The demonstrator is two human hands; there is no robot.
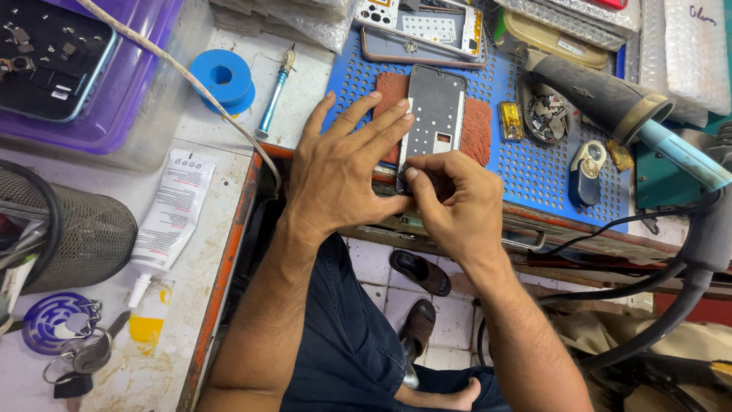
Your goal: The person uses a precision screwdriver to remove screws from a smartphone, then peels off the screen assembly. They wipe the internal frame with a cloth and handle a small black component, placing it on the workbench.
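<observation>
A view from above onto a cluttered repair worktop (191,252), read from left to right.

At the far left a purple plastic tray (130,84) holds an opened phone back (49,65) with small loose parts lying inside it. Below it stands a dark mesh cup (84,229); what it contains cannot be made out. A white glue tube (169,214) lies on the worktop, with a bunch of keys (80,355) below it and a blue spool (223,78) and a blue-handled tool (276,90) above it.

In the middle, the left hand (335,172) lies flat with its fingers spread open, pressing the left edge of a stripped phone frame (435,114). The frame rests on a reddish pad (479,130) on a blue perforated mat (534,172). The right hand (454,202) has its fingers curled closed and pinched at the frame's lower edge; whether they grip a small part or tool there cannot be told.

The frame looks bare, with no screen or back cover fitted, so disassembly seems largely done and the work on the frame itself is under way.

Further right, another phone frame (427,30) lies at the top of the mat, a round dish (545,114) holds small parts, and a hot-air gun (610,99) rests at the far right.
</observation>
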